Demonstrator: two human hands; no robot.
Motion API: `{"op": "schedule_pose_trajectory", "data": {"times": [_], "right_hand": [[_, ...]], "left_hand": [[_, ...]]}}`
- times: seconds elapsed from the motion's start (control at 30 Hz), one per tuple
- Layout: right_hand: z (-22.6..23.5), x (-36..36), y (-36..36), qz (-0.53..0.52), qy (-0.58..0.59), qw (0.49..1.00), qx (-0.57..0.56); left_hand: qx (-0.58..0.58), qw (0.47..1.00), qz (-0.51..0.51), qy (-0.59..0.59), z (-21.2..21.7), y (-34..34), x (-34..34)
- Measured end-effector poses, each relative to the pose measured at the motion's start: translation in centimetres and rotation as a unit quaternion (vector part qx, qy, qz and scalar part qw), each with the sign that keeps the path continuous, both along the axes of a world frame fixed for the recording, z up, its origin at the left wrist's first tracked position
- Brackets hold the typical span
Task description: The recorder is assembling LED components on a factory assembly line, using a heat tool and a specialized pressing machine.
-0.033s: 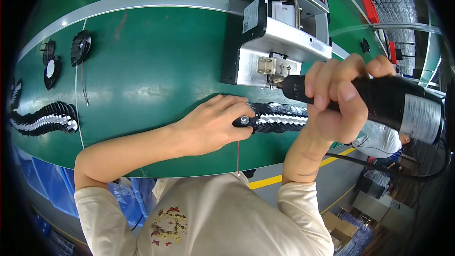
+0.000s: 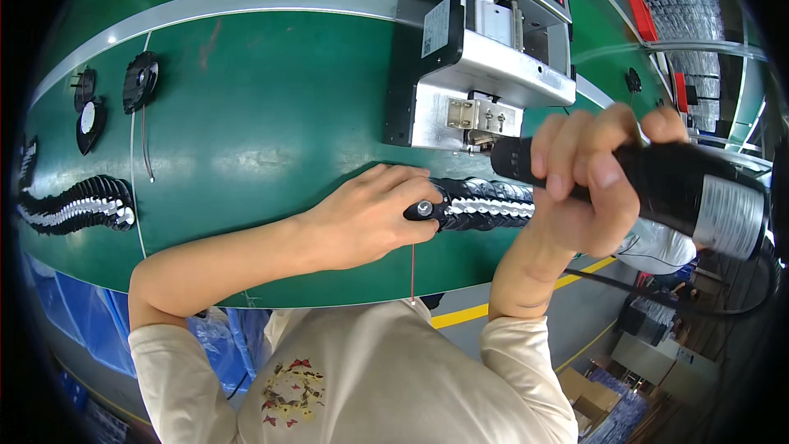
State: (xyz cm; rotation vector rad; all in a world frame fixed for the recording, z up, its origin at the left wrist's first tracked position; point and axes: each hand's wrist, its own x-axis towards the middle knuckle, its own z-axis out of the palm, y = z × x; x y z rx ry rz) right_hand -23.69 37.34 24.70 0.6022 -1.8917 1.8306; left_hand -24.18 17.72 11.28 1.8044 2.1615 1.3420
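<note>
Just right of the frame's centre, the left hand point(image 2: 366, 218) lies palm-down on the green tabletop point(image 2: 271, 115), its fingers point(image 2: 403, 177) curled over and pinching the near end of a row of small black parts point(image 2: 485, 201). That row runs rightward as a ribbed, overlapping stack, glossy black with white edges, and a small round silver piece sits at its left tip, right under the fingertips. The right hand point(image 2: 588, 181), at centre right, is clenched around a black power screwdriver point(image 2: 657, 189), a smooth dark cylinder with a pale label near its rear; its nose points left toward a grey metal fixture point(image 2: 485, 74). That fixture is boxy, brushed sheet metal with a black side panel, standing at upper centre just above the row. Far left, a second curved row of black parts point(image 2: 78, 205) snakes along the tabletop, same black-and-white ribbing. Above it, at upper left, lie loose round black discs point(image 2: 140, 82), one showing a white centre. The tabletop surface is matte green with a pale grey strip along its far edge.
</note>
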Motion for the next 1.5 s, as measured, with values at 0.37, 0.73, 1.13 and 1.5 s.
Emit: {"op": "schedule_pose_trajectory", "data": {"times": [0.37, 0.73, 1.13, 1.5], "right_hand": [[0.1, 1.2, 0.3, -0.014, 0.035, 0.998, -0.05], [-0.2, 0.9, -0.1, -0.011, 0.017, 0.999, -0.028], [-0.2, 0.3, -0.3, -0.069, 0.008, 0.996, -0.055], [0.9, 0.9, 1.3, -0.01, 0.01, 0.998, -0.055]], "left_hand": [[0.004, 1.0, 0.009, -0.006, 0.0, 0.0, -0.1], [-0.007, 1.0, 0.002, -0.016, 0.3, 0.1, -0.1], [-0.011, 1.0, 0.0, -0.016, 0.5, 0.2, -0.2], [-0.011, 1.0, -0.009, -0.018, 0.8, 0.3, -0.2]]}}
